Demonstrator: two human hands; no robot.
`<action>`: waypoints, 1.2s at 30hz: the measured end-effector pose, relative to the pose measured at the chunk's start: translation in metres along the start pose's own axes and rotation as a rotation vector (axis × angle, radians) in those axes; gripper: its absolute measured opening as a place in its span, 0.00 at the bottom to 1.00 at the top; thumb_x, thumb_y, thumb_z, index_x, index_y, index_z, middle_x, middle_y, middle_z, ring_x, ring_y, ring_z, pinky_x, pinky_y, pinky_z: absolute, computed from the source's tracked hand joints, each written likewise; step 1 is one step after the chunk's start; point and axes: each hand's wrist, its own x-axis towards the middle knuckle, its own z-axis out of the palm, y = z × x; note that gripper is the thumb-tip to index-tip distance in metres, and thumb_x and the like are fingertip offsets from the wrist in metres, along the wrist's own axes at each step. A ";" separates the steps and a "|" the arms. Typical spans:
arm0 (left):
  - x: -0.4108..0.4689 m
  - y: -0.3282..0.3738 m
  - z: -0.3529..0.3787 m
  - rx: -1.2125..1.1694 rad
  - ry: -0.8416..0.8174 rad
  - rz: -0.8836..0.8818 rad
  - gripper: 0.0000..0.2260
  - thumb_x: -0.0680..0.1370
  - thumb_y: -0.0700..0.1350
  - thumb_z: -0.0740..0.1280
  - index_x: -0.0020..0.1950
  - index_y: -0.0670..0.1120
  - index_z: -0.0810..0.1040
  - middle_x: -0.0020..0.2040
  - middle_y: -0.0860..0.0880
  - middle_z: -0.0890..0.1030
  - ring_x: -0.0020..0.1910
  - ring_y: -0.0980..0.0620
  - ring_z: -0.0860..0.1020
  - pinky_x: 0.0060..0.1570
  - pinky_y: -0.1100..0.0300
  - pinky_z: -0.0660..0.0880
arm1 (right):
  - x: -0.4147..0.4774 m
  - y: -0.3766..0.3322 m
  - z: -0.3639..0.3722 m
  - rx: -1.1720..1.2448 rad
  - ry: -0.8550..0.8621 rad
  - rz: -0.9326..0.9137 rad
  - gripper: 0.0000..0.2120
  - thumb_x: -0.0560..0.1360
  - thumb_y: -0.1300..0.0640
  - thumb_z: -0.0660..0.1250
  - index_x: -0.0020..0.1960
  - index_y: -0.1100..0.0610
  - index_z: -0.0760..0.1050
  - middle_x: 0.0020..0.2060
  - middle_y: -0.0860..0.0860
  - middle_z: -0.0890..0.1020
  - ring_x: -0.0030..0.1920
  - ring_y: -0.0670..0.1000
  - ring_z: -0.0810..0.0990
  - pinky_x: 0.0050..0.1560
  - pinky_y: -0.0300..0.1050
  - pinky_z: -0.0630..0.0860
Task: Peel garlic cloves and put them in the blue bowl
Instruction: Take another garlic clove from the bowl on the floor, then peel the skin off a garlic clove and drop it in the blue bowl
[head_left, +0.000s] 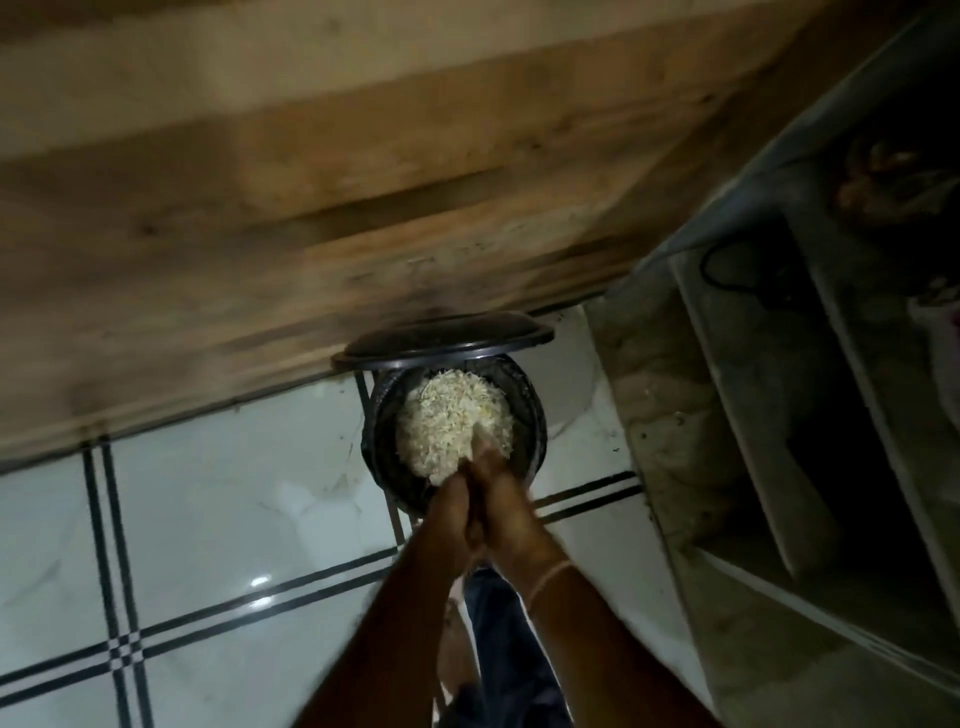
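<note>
Fingers (491, 467) of both hands lie close together and point down toward the bin, the left hand (451, 512) and the right hand (511, 512) pressed side against side. The picture is blurred there, so I cannot tell whether they hold anything between them; a pale scrap shows just at their tips. Right under them, at the centre of the frame, sits a heap of garlic skins (447, 415), pale papery shreds that fill a round black bin (535, 415) almost to its rim. The fingertips touch or nearly touch the near edge of the heap. The bin's lid (441, 338) stands open at the far side, tipped back against a wooden panel (311, 208) that runs across the upper half of the frame. The bin stands on a floor (208, 519) of glossy white tiles crossed by thin black double lines. A thin pale band (548, 577) circles the right wrist. Below the forearms, at the bottom centre, a blue trouser leg (498, 634) and a bare foot (457, 665) show. Along the right of the frame rise rough grey shelves (753, 441), dim inside, with a black cable (727, 270) lying on an upper one.
</note>
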 end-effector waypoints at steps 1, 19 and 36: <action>-0.021 0.004 0.003 -0.007 -0.064 0.005 0.21 0.86 0.54 0.59 0.77 0.48 0.72 0.68 0.46 0.80 0.65 0.46 0.79 0.65 0.51 0.75 | -0.019 0.000 -0.003 -0.036 0.002 0.001 0.14 0.87 0.48 0.56 0.66 0.48 0.77 0.69 0.53 0.78 0.65 0.55 0.78 0.68 0.47 0.72; -0.393 -0.052 0.146 1.324 -0.100 1.081 0.24 0.82 0.52 0.67 0.77 0.50 0.70 0.76 0.49 0.72 0.75 0.47 0.69 0.71 0.51 0.68 | -0.426 -0.032 -0.246 -0.149 0.401 -0.829 0.12 0.84 0.48 0.64 0.66 0.45 0.78 0.62 0.40 0.81 0.62 0.34 0.78 0.66 0.37 0.75; -0.452 -0.261 0.406 1.634 -0.622 1.441 0.17 0.76 0.41 0.73 0.65 0.47 0.80 0.59 0.46 0.79 0.61 0.43 0.76 0.59 0.47 0.76 | -0.497 0.028 -0.561 -0.035 1.153 -0.884 0.13 0.81 0.53 0.64 0.64 0.51 0.81 0.57 0.46 0.82 0.57 0.48 0.81 0.57 0.47 0.79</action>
